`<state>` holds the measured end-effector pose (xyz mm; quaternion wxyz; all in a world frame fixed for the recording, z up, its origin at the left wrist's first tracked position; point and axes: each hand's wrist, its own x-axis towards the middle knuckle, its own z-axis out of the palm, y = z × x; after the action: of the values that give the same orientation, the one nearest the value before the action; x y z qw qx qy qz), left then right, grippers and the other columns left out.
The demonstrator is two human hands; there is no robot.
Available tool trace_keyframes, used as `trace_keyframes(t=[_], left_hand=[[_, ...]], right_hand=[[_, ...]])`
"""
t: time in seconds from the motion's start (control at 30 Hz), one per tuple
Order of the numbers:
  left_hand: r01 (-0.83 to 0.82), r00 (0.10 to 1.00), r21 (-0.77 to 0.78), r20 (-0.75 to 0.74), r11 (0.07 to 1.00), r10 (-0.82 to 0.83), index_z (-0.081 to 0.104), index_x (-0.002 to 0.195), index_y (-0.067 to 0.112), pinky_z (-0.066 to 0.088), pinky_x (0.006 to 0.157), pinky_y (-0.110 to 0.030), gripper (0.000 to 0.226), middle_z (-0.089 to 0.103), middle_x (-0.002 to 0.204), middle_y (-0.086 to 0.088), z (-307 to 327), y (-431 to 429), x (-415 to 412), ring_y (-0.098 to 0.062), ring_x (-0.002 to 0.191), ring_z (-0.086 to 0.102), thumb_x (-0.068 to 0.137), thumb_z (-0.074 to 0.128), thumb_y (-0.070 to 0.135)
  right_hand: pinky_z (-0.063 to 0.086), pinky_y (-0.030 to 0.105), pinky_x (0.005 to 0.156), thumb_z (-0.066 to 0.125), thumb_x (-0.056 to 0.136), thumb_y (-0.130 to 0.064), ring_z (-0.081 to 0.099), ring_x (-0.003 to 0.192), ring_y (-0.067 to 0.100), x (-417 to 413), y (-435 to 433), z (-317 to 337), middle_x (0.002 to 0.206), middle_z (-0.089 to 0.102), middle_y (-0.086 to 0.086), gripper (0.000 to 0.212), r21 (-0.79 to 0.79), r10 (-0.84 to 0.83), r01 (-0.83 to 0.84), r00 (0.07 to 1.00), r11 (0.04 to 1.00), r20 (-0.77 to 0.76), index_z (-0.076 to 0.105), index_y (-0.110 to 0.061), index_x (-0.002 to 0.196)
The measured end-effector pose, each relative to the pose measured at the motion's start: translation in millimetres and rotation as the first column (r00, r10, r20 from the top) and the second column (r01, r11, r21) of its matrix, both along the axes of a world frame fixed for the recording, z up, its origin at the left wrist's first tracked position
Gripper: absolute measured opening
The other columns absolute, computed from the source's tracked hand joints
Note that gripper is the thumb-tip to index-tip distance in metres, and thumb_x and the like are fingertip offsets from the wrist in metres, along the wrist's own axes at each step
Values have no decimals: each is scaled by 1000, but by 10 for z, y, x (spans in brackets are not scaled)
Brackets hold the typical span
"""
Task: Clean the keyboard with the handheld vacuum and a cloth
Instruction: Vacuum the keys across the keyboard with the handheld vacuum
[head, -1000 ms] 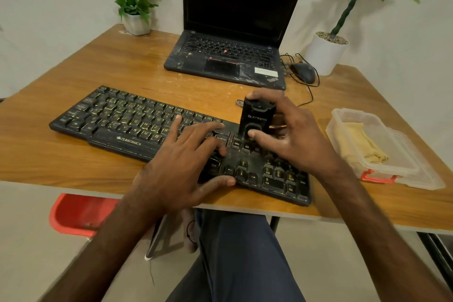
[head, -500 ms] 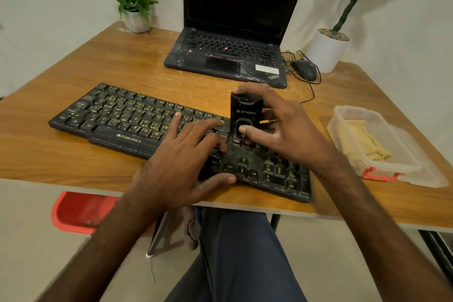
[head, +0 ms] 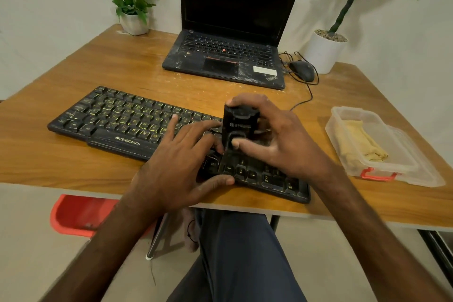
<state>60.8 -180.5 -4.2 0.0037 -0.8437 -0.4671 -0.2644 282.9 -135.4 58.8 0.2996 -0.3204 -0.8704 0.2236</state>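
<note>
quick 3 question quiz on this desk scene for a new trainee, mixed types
1. True or false: the right hand holds the small black handheld vacuum upright on the black backlit keyboard, while the left hand rests flat on its keys.
2. The folded yellow cloth lies: A) over the keyboard; B) inside the clear plastic container; C) in the left hand.
3. What lies between the open black laptop and the white plant pot?

Key: 1 true; 2 B; 3 the black wired mouse.
</note>
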Motion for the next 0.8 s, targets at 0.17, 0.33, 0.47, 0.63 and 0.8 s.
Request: trace_keyframes(t=[0.17, 0.33, 0.47, 0.63, 0.8], left_hand=[[-6, 1000, 8, 8, 1000, 5, 53, 111, 25, 16, 118, -66, 59, 47, 147, -6, 6, 7, -1, -24, 135, 46, 89, 39, 78], [-24, 999, -2, -24, 1000, 24, 53, 117, 22, 20, 116, -71, 64, 48, 147, -8, 4, 4, -9, -26, 136, 47, 89, 39, 78], [-35, 999, -4, -41, 999, 35, 55, 120, 21, 22, 114, -73, 67, 48, 147, -9, 4, 6, -1, -28, 136, 48, 89, 39, 78], [-33, 999, -13, -37, 999, 33, 56, 121, 23, 19, 115, -72, 67, 46, 148, -8, -2, 14, -8, -28, 137, 46, 88, 40, 78], [-36, 999, -7, -37, 999, 36, 55, 119, 22, 19, 116, -71, 65, 46, 148, -9, -2, 8, -4, -28, 136, 46, 89, 40, 77]], right_hand=[[57, 16, 76, 76, 86, -13, 62, 105, 2, 125, -106, -41, 119, 50, -29, 63, 41, -40, 43, 997, 998, -66, 43, -35, 134], [57, 18, 79, 76, 86, -15, 61, 107, 3, 69, -167, -48, 122, 49, -27, 63, 51, -48, 52, 996, 997, -71, 43, -33, 136], [58, 20, 79, 74, 88, -16, 62, 104, 4, 61, -143, -65, 123, 53, -19, 63, 130, -48, 46, 999, 990, 14, 41, -33, 139], [60, 24, 78, 75, 87, -17, 62, 106, 4, 98, -85, -28, 124, 52, -13, 63, 75, -154, 158, 987, 985, -45, 42, -32, 138], [60, 26, 78, 73, 89, -19, 62, 104, 9, 58, -112, -58, 126, 58, -4, 64, 111, -97, 91, 994, 990, 47, 39, -34, 141]])
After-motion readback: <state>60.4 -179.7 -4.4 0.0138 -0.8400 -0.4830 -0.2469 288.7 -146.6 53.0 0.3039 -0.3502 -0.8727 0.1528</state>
